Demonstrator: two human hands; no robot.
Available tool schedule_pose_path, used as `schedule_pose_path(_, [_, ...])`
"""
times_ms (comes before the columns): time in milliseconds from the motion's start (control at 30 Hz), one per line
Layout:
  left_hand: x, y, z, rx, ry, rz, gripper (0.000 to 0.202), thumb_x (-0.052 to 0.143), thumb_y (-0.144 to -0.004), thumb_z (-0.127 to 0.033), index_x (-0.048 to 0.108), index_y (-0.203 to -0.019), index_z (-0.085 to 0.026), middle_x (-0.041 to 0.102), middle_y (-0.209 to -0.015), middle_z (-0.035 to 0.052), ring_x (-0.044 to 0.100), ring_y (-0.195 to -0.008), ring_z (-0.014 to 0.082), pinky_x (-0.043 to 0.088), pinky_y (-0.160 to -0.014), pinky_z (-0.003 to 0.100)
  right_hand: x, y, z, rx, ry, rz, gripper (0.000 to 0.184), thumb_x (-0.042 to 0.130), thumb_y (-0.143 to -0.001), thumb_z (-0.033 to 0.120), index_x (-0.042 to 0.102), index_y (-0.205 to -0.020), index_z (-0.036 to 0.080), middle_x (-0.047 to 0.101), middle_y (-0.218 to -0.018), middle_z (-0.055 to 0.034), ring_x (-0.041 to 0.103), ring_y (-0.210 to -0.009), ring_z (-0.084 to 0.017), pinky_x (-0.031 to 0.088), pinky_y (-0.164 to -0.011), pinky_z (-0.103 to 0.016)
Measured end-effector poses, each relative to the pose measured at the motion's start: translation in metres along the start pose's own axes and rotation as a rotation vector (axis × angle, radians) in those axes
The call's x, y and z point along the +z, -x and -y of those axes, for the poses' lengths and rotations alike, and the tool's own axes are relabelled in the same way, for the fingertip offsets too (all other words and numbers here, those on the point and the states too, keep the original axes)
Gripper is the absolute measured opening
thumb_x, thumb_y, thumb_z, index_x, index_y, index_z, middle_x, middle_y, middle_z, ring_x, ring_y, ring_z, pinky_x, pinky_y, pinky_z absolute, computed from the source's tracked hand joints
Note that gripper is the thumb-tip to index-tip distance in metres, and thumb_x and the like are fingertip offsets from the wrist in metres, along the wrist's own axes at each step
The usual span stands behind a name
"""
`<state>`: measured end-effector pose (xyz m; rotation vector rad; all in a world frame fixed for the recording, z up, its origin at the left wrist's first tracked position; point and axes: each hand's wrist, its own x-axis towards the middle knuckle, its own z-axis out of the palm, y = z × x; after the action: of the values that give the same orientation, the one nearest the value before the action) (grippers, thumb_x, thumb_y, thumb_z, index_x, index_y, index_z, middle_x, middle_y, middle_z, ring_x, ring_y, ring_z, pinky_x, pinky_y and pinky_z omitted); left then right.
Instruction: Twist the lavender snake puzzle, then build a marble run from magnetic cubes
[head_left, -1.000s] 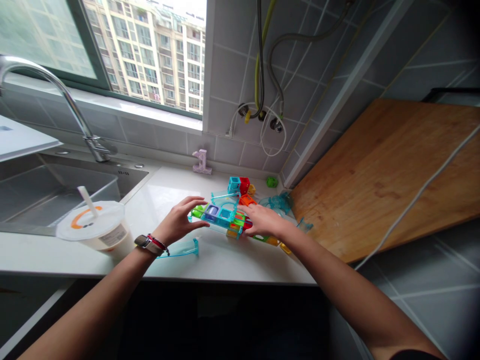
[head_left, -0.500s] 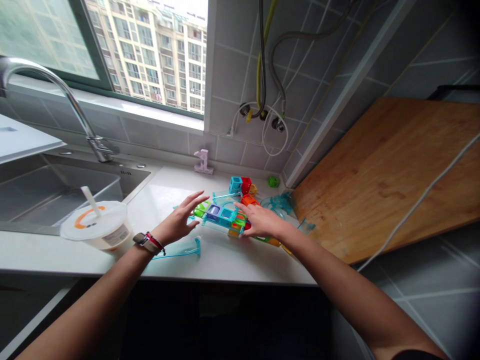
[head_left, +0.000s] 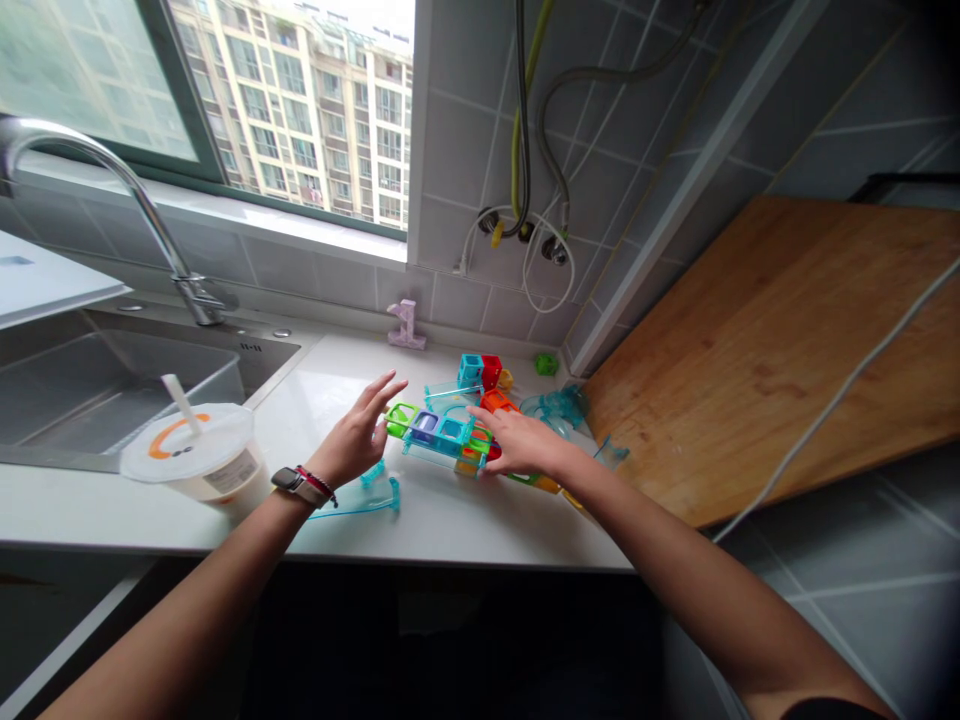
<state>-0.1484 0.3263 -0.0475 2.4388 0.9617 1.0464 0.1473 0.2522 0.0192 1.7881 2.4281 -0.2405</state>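
A row of colourful toy blocks (head_left: 426, 427), green, lilac and blue, lies on the white counter with a clear blue plastic track piece (head_left: 431, 453) along its near side. My right hand (head_left: 525, 442) grips the row's right end, thumb on the near side and fingers over the far side. Around the green left end, my left hand (head_left: 354, 437) is held with fingers apart; whether its thumb touches the block I cannot tell. Another clear blue track piece (head_left: 360, 506) rests below my left hand. Red and yellow blocks are partly hidden under my right hand.
Behind the row are a blue block (head_left: 471, 369), a red block (head_left: 491, 371) and an orange block (head_left: 498, 401). A lidded drink cup (head_left: 217, 470) with a straw stands left, beside the sink (head_left: 277, 352). A wooden board (head_left: 787, 350) leans at right; a pink figure-one-shaped piece (head_left: 406, 325) stands near the wall.
My left hand has shifted slightly left and its thumb has come up beside the green block. The right hand stays at the row's right end; the row has barely moved.
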Motion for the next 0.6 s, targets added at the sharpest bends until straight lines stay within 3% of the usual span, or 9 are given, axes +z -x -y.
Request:
schedule_pose_path(233, [-0.001,0.001,-0.001,-0.113,0.144,-0.041,0.057,0.049,-0.087,-0.013,0.052,-0.143,-0.024,0.047,-0.153,0.0150,0.071,-0.097,0.0214,0.065,-0.076,0.038,-0.002,0.001,0.001,-0.004,-0.005,-0.001,0.104,0.080,-0.075,0.054,0.028,-0.161,0.027,0.061,-0.138,-0.0163,0.061,-0.123,-0.036,0.050,-0.092,-0.039])
schedule_pose_path(433, [-0.006,-0.003,-0.009,-0.098,0.239,-0.082,0.050,0.054,-0.091,-0.019,0.053,-0.141,-0.024,0.050,-0.151,0.0136,0.071,-0.102,0.0220,0.064,-0.084,0.041,-0.004,0.001,0.001,-0.001,-0.012,0.016,0.107,0.082,-0.073,0.050,0.028,-0.161,0.024,0.059,-0.139,-0.0177,0.059,-0.126,-0.038,0.051,-0.093,-0.040])
schedule_pose_path(600, [-0.006,-0.005,-0.010,-0.138,0.258,-0.093,0.044,0.056,-0.094,-0.026,0.056,-0.138,-0.024,0.054,-0.147,0.0140,0.072,-0.099,0.0221,0.065,-0.082,0.041,-0.004,0.001,0.000,-0.015,0.000,0.025,0.102,0.078,-0.075,0.042,0.028,-0.161,0.023,0.059,-0.139,-0.0169,0.059,-0.124,-0.036,0.050,-0.093,-0.038])
